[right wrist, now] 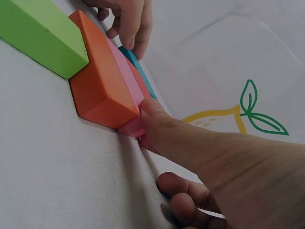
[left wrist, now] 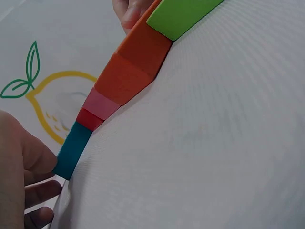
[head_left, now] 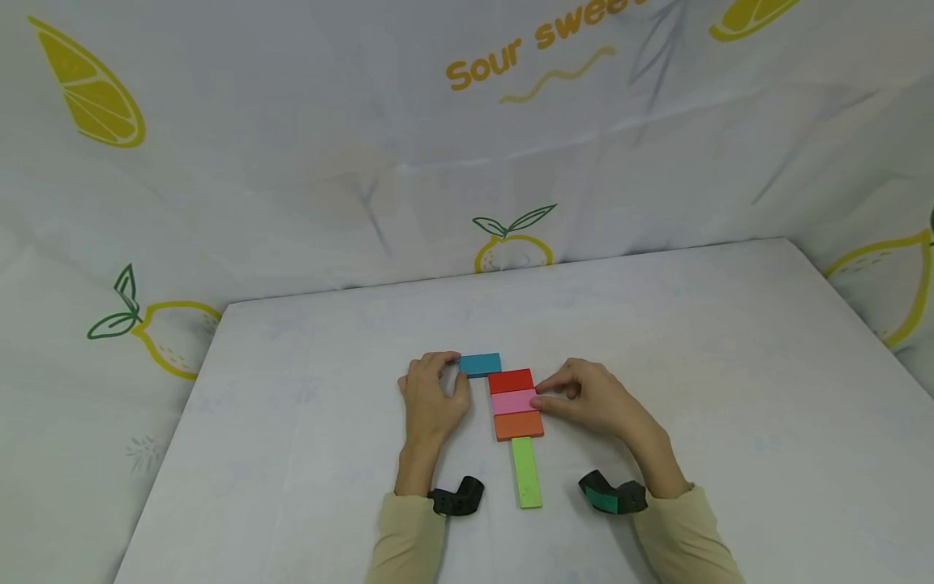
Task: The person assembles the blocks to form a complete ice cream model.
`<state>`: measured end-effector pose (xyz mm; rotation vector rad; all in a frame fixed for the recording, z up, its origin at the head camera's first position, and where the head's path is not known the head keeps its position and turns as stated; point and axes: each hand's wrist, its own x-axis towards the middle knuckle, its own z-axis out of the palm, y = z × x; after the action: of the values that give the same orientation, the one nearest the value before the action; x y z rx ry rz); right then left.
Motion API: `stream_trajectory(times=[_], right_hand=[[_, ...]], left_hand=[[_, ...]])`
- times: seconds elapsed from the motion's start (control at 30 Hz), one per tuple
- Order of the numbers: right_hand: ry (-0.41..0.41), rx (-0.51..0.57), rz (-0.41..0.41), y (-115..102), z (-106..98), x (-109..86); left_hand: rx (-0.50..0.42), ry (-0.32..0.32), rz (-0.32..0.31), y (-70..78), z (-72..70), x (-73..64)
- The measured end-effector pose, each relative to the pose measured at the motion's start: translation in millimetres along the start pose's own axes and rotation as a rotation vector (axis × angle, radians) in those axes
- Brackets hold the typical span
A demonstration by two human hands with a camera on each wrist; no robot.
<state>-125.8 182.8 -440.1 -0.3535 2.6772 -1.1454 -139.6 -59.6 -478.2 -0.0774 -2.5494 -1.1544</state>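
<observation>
My left hand (head_left: 432, 399) pinches the left end of a blue block (head_left: 479, 366) between thumb and index finger. The blue block lies flat behind a row, its right end near the back left corner of the red block (head_left: 511, 380). In front of the red block come a pink block (head_left: 514, 402) and an orange block (head_left: 519, 426), lying side by side. A light green block (head_left: 526, 473) points lengthwise toward me, its far end against the orange one. At the row's right side, the right hand (head_left: 594, 396) touches the pink block's end with its thumb (right wrist: 153, 112), index fingertip beside the red block.
The blocks lie on a table with a white cloth (head_left: 306, 389). A white backdrop (head_left: 292, 178) with printed lemons rises behind the table's back edge. Black camera mounts (head_left: 460, 496) sit on both wrists, just inside the sleeves and near the green block.
</observation>
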Motion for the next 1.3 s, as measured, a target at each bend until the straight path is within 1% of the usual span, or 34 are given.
stream_trajectory(times=[0.17,0.47,0.67,1.0,1.3], right_hand=[[0.0,0.0,0.002,-0.1,-0.1,0.2],[0.003,-0.002,-0.008,0.3,-1.1,0.4],[0.005,0.002,-0.011,0.7,-0.9,0.6],[0.011,0.007,-0.022,1.4,-0.3,0.6],[0.012,-0.001,-0.022,0.9,0.1,0.8]], left_hand=[[0.016,-0.008,0.014,-0.4,1.0,0.1],[0.035,-0.056,0.04,-1.0,2.4,0.6],[0.054,-0.066,0.067,0.8,2.6,0.5],[0.047,-0.093,0.088,3.4,4.5,-1.0],[0.061,-0.088,0.114,4.7,5.2,-1.2]])
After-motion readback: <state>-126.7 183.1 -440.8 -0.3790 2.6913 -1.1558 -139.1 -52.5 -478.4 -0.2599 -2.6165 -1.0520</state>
